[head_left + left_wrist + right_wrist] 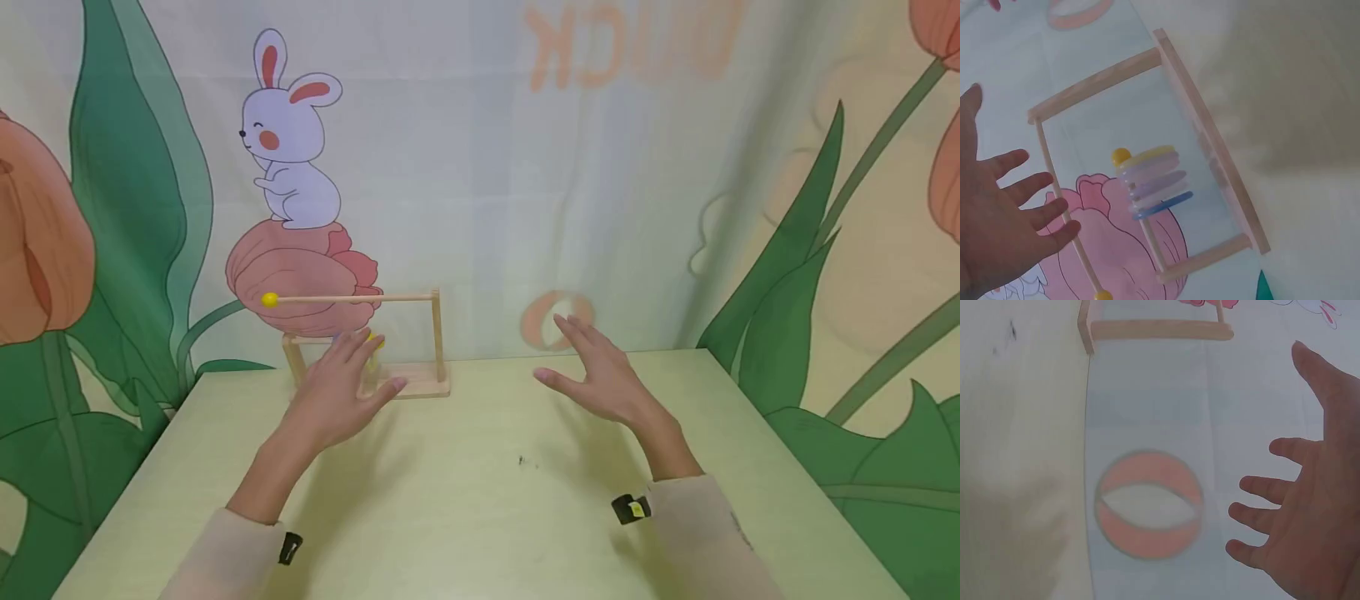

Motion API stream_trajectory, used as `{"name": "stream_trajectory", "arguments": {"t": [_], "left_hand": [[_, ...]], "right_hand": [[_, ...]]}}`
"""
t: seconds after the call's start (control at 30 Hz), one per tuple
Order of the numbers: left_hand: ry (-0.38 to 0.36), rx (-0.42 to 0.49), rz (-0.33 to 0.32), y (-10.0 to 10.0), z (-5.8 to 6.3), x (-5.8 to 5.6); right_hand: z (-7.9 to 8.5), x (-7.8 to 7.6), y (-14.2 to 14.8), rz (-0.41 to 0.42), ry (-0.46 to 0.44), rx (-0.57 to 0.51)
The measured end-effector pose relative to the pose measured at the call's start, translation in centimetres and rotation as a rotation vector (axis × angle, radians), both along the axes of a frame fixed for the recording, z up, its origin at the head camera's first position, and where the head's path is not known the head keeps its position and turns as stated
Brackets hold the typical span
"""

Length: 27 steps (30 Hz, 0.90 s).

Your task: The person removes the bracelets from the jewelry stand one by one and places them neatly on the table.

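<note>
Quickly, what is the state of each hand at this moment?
Left hand: open, holding nothing, near the wooden frame.
Right hand: open, holding nothing.

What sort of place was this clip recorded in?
Probably an indoor tabletop recording spot, though the wider room is out of view. A pale table stands before a hanging cloth printed with a rabbit and large tulips, with a wooden stand holding rings.

Head looks forward-down; wrist views share rack (1215, 139).
</note>
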<state>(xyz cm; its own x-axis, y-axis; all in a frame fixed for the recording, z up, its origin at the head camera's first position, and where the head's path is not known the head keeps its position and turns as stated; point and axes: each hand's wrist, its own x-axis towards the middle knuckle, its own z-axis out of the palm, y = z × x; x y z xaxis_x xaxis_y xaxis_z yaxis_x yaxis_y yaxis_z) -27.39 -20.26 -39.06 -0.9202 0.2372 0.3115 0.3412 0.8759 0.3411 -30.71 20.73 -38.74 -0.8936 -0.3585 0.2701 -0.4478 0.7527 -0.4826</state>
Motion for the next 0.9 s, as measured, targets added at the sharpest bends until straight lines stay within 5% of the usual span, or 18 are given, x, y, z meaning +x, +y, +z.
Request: {"name": "stream_trajectory", "arguments": {"t": [0.2,0.37,0.47,0.67,0.9], "left_hand": [[0.082,0.293,0.089,-3.1,0.4,1.2],[0.286,0.663,0.329,-5.5,-0.2,1.2],[0.335,0.867,0.485,-6.3,-1.1,0.6],[0.170,1.109,0.598,-6.7,-3.8,-1.2],[0.010,1.168,0.497,-7.1,-6.1,-3.5]], "right_hand": [[-2.4,0.2,-2.9,0.025,-0.123,-0.292],[-4.0,-0.6,-6.1,0.011,-0.217,-0.502],[-4.9,-1.3,-8.2,0.007,-0.271,-0.610],[-6.1,-2.6,-12.2,0.014,-0.289,-0.790],[-7.3,-4.4,-15.9,0.044,-0.280,-0.814]]}}
